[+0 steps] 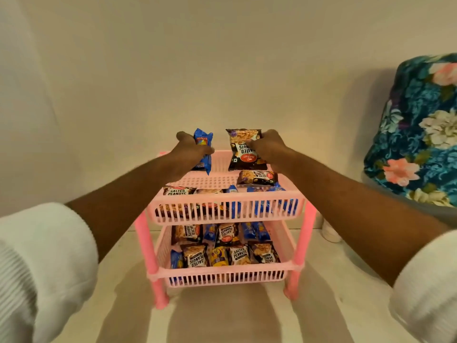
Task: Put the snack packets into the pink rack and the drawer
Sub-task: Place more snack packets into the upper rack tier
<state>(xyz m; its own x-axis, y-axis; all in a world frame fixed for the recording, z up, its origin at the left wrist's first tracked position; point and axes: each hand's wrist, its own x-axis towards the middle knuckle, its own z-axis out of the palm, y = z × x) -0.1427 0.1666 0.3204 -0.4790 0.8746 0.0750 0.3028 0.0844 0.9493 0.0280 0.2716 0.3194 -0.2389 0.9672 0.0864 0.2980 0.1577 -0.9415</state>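
Head view: over the slatted plastic rack (226, 211), left hand (191, 149) grips a crinkly blue packet (204, 151); right hand (265, 146) pinches a glossy peanut packet (243, 154).

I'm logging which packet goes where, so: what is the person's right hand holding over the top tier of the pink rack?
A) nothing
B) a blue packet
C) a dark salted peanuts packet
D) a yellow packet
C: the right hand grips a dark salted peanuts packet above the pink rack, while the left hand holds the blue packet.
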